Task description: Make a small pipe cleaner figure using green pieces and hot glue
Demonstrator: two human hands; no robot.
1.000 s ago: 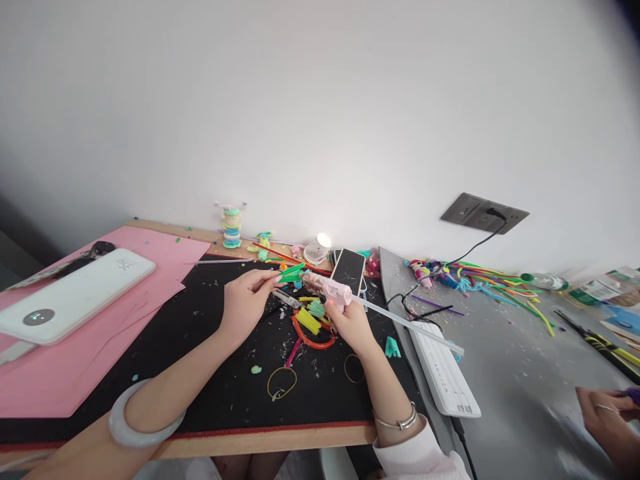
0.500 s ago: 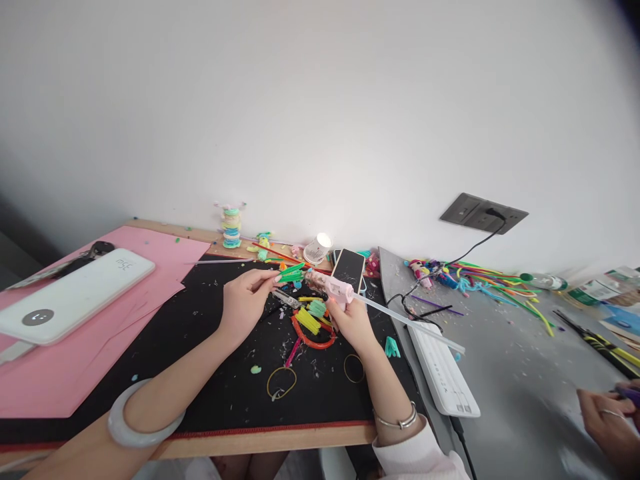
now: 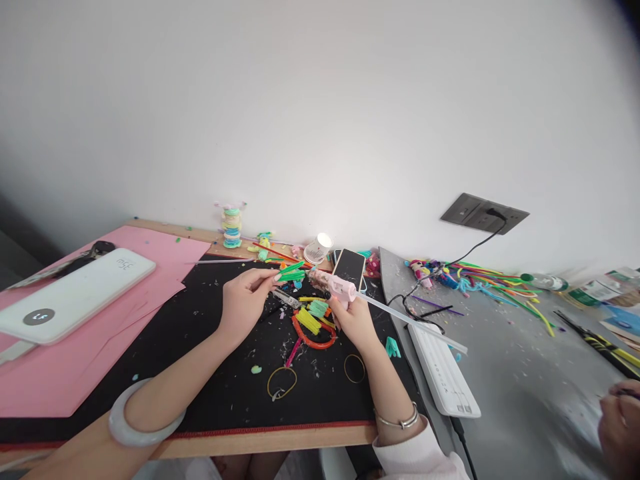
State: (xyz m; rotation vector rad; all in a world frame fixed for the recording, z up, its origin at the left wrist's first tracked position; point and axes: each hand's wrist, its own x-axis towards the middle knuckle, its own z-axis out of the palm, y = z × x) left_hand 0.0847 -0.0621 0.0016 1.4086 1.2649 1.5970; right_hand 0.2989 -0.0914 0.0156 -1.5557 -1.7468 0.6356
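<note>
Our left hand pinches a green pipe-cleaner piece; our right hand is clamped on the pink glue gun, nozzle just beside it.

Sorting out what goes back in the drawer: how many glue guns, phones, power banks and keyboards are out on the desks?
Glue gun, held in the right hand: 1
Phone: 1
White power bank: 1
White keyboard: 1
Total: 4

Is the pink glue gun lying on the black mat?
No, the right hand holds the pink glue gun above the black mat.
</note>
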